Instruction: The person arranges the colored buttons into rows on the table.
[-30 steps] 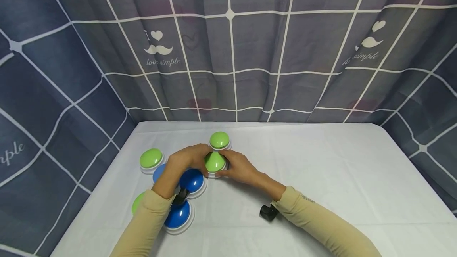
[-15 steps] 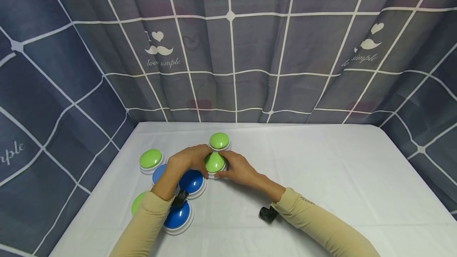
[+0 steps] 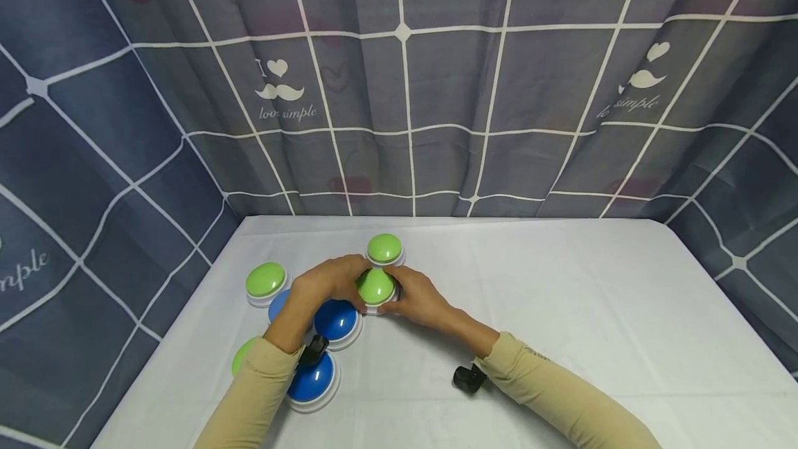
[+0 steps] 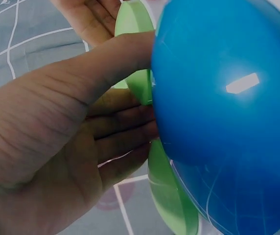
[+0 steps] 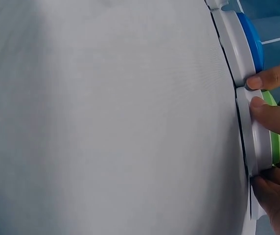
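Head view, hands (image 3: 330, 280) (image 3: 420, 296) half-curled, gripping one green button (image 3: 376, 288), dome in white base (image 3: 372, 310)

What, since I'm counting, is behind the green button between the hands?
Another green button, its top visible. The left hand and right hand partly cover its near edge, hiding any contact with the held button.

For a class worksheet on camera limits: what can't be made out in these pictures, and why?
Head view: parts of the central green button, covered by the left hand and right hand.
Head view: much of the light blue button, behind the left wrist.
Head view: print on the right sleeve, too small to read.
Left wrist view: right side of the blue button, cut off by the frame edge.
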### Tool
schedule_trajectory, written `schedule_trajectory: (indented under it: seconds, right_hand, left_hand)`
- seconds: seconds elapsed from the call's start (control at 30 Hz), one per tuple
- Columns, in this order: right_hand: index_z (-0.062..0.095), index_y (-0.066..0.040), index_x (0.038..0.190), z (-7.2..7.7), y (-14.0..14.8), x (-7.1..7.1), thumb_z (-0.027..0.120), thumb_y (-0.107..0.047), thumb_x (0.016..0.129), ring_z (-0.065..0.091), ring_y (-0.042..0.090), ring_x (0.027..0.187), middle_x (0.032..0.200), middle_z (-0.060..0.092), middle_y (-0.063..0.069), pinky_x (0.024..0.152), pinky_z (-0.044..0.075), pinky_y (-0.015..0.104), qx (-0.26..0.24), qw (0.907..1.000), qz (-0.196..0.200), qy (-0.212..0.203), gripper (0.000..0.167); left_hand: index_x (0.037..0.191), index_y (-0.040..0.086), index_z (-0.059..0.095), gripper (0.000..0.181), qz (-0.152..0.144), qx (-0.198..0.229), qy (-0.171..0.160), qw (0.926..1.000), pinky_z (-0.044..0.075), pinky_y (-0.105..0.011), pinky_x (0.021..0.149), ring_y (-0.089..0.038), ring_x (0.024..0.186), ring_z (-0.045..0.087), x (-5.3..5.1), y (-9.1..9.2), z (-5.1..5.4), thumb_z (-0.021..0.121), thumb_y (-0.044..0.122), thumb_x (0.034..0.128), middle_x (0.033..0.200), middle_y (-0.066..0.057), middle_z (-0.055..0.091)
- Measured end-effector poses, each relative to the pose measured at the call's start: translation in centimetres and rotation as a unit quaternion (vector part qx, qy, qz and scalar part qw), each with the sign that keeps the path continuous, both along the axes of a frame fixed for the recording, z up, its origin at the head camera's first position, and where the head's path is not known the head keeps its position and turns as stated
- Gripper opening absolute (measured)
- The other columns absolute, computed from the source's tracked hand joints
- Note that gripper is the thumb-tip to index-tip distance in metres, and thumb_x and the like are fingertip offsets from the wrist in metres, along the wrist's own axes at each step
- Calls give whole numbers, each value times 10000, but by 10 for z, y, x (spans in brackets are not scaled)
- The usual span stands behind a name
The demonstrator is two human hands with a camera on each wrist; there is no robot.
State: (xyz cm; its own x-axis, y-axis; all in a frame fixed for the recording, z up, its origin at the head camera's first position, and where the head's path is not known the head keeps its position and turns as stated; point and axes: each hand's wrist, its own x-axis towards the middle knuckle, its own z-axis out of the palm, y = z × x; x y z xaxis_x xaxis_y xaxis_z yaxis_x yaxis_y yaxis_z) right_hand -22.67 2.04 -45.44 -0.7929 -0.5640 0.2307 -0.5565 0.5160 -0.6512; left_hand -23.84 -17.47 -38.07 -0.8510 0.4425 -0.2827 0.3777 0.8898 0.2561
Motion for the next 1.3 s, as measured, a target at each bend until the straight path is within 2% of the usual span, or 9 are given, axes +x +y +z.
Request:
schedule_trajectory:
  seconds: [0.17, 0.37, 0.5, 0.67, 0.87, 1.03, 1.3]
  right_hand:
    - [505, 3, 1388, 0, 3, 2, 862, -237, 785, 562, 264, 1210, 1312, 598, 121, 1021, 443, 412, -71, 10000, -8, 48, 740]
    - [509, 7, 1390, 4, 11, 3, 862, -234, 783, 563, 269, 1214, 1315, 598, 136, 1019, 447, 420, -169, 9998, -95, 81, 742]
    - [502, 16, 1400, 8, 20, 2, 869, -195, 774, 576, 265, 1204, 1341, 581, 141, 996, 474, 384, -489, 9987, -118, -54, 756]
    - [489, 49, 1400, 13, 34, 0, 857, -115, 779, 543, 293, 1253, 1389, 543, 166, 1005, 471, 341, -1076, 9941, 10, -136, 740]
    - [458, 72, 1410, 24, 52, -5, 828, -57, 788, 516, 342, 1274, 1396, 520, 218, 1024, 454, 359, -1313, 9913, -23, 122, 735]
    - [447, 61, 1422, 32, 64, -11, 826, -48, 775, 524, 342, 1264, 1384, 528, 215, 1035, 445, 391, -1285, 9909, -265, 284, 758]
    - [434, 43, 1438, 32, 79, -21, 841, -70, 759, 527, 352, 1253, 1393, 520, 213, 1019, 449, 474, -1019, 9908, -748, 478, 800]
  left_hand:
    - [1273, 120, 629, 697, -70, 184, -15, 9998, 454, -457, 993, -228, 1114, 584, 0, 1, 0, 941, 228, 659, 1177, -22, 645]
    - [1294, 125, 622, 712, -117, 368, 186, 9991, 445, -461, 1012, -236, 1162, 572, 0, 1, 2, 935, 258, 669, 1240, -32, 628]
    - [1314, 91, 603, 723, -232, 731, 239, 9968, 417, -460, 1051, -251, 1233, 537, -1, 0, 3, 920, 290, 696, 1303, -54, 598]
    - [1333, 47, 575, 746, -545, 1404, 312, 9881, 405, -462, 1067, -259, 1261, 517, -7, 0, 2, 898, 329, 723, 1319, -81, 589]
    - [1323, 78, 581, 731, -737, 1953, 606, 9761, 425, -401, 1047, -186, 1223, 530, -17, 10, 1, 888, 372, 728, 1295, -28, 589]
    - [1295, 97, 606, 704, -643, 2061, 834, 9728, 458, -397, 988, -165, 1136, 554, -25, 24, 2, 876, 419, 729, 1216, 2, 600]
    - [1344, 91, 576, 721, -664, 1975, 1262, 9699, 494, -418, 932, -193, 1148, 561, -38, 50, -9, 851, 419, 764, 1251, -22, 572]
